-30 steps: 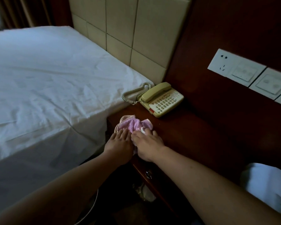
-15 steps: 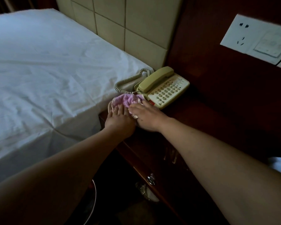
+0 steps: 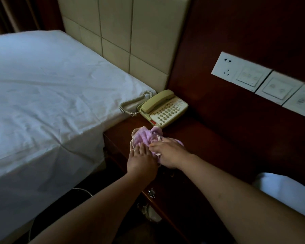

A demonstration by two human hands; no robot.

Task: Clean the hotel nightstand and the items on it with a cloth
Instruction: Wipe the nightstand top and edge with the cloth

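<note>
At the left, the bed (image 3: 51,95) butts against the nightstand (image 3: 197,143), whose dark top carries everything that matters. The left hand (image 3: 142,160) lies flat, fingers together and pointing toward 12 o'clock, pressing the near left edge of the pink cloth (image 3: 146,137). The right hand (image 3: 169,153) sits just beside it at 3 o'clock, fingers angled toward 10 o'clock over the cloth's right side; whether they pinch a fold or only press is hard to tell in the dim light. The cloth is bunched near the stand's front left corner, its long axis running roughly 8 to 2 o'clock. The telephone (image 3: 164,110) lies at 1 o'clock from the fingertips, just beyond the cloth, handset pointing 8 to 2 o'clock, nearer the right hand, likely next to be wiped.
</note>
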